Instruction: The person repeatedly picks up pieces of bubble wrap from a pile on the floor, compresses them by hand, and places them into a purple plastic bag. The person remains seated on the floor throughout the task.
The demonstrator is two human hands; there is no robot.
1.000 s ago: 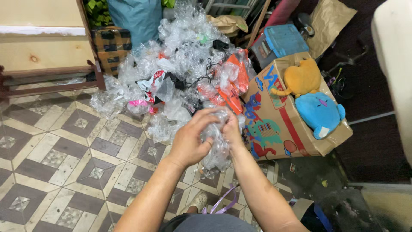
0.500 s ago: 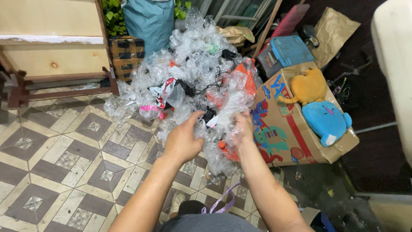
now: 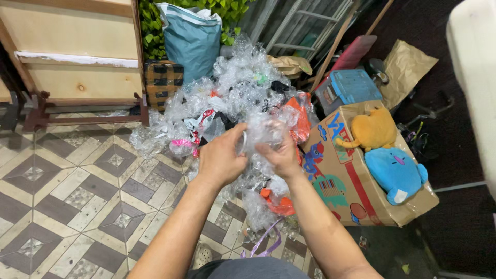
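Note:
A big heap of crumpled clear plastic wrap [image 3: 232,88] lies on the tiled floor, with bits of orange, pink and black mixed in. My left hand [image 3: 221,157] and my right hand [image 3: 281,155] are raised together over its near side. Both are closed on one bunched piece of clear plastic [image 3: 261,132] held between them. More clear plastic with orange scraps [image 3: 274,204] hangs and lies below my wrists.
A printed cardboard box [image 3: 351,186] at right holds an orange plush toy [image 3: 369,129] and a blue plush toy [image 3: 395,173]. Behind the heap stand a teal sack [image 3: 191,41], a blue crate [image 3: 349,88] and a wooden bench [image 3: 77,67]. Patterned tiles [image 3: 77,196] spread to the left.
Both hands have lifted up and away from the heap's lower edge, drawing a bunch of clear plastic up between them. The view has tilted slightly downward over the pile.

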